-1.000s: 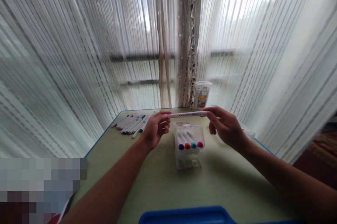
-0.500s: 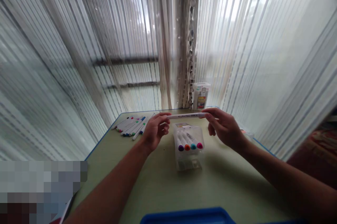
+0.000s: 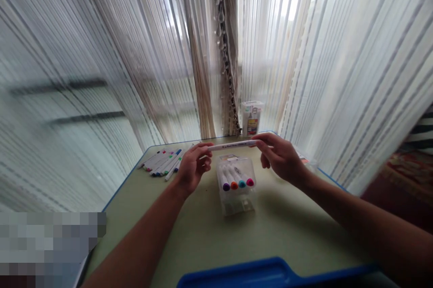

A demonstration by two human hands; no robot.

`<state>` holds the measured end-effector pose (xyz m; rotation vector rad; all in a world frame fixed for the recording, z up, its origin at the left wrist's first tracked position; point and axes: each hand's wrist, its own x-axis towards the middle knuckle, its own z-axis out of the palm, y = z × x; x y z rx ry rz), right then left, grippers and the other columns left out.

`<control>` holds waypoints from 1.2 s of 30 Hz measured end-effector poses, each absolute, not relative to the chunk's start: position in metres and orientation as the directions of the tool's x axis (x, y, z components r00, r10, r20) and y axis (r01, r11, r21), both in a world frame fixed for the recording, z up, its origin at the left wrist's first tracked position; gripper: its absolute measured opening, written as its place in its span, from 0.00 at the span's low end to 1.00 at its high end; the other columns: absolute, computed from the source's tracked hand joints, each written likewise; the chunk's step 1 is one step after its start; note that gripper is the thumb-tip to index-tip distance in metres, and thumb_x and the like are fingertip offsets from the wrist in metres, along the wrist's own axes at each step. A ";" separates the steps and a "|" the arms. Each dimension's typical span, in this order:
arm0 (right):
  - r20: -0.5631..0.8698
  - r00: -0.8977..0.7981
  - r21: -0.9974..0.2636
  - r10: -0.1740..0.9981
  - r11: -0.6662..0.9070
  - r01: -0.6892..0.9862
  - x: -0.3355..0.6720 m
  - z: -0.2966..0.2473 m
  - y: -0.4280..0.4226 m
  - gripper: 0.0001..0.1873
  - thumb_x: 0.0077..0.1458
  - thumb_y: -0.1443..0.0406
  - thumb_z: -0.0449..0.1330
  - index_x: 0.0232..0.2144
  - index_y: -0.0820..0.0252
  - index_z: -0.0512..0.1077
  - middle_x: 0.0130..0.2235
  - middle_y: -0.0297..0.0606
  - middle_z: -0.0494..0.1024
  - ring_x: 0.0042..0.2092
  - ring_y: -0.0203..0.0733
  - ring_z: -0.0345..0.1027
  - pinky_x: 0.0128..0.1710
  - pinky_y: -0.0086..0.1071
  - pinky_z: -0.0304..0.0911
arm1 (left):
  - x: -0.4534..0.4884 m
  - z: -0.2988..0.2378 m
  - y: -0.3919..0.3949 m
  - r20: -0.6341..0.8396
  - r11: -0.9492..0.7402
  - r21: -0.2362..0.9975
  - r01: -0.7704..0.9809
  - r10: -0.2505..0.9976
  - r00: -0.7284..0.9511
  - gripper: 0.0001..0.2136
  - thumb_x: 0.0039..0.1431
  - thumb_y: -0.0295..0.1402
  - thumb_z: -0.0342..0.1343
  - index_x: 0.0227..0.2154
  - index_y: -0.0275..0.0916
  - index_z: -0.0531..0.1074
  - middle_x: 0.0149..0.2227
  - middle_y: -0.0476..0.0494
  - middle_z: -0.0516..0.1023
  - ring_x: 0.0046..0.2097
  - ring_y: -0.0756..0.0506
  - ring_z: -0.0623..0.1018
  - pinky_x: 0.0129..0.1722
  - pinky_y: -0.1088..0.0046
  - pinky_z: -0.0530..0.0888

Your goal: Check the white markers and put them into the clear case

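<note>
A white marker [image 3: 232, 145] with small print along its barrel is held level above the table. My left hand [image 3: 194, 164] pinches its left end, and my right hand [image 3: 279, 155] grips the right end, so both tips are covered by fingers. Below it, a clear plastic marker case [image 3: 237, 204] stands open toward me. Several markers [image 3: 237, 177] lie in it side by side, their purple, orange, turquoise and pink ends facing me. To the left of my left hand lies a loose pile of white markers [image 3: 162, 162] with coloured ends.
At the table's far edge stands another clear case [image 3: 251, 119] with a label, in front of the striped curtain [image 3: 162, 53]. Partly behind my right hand is a clear plastic piece [image 3: 308, 164]. A blue tray-like edge [image 3: 237, 274] crosses the near side of the green table [image 3: 199, 229].
The view has turned slightly, so the table and its things sit a little further left. Both hands keep hold of the marker, which now tilts slightly, right end higher.
</note>
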<state>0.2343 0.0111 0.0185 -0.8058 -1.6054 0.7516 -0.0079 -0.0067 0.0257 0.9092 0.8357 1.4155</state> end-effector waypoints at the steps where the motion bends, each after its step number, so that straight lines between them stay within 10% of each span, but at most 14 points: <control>1: 0.552 -0.132 -0.818 0.823 0.566 0.108 0.234 0.018 0.012 0.16 0.61 0.54 0.59 0.41 0.62 0.72 0.29 0.34 0.76 0.17 0.29 0.63 0.14 0.25 0.60 | -0.008 0.025 -0.006 0.050 -0.044 0.899 -0.435 0.999 0.003 0.12 0.46 0.30 0.63 0.35 0.33 0.77 0.25 0.50 0.71 0.21 0.56 0.67 0.19 0.82 0.60; 36: 0.552 -0.178 -0.813 0.815 0.573 0.106 0.236 0.015 0.016 0.15 0.63 0.56 0.58 0.42 0.62 0.72 0.37 0.40 0.80 0.17 0.27 0.64 0.14 0.25 0.61 | -0.007 0.027 -0.005 0.038 -0.033 0.880 -0.474 0.999 0.001 0.14 0.47 0.38 0.67 0.31 0.35 0.72 0.25 0.50 0.73 0.20 0.55 0.66 0.18 0.80 0.61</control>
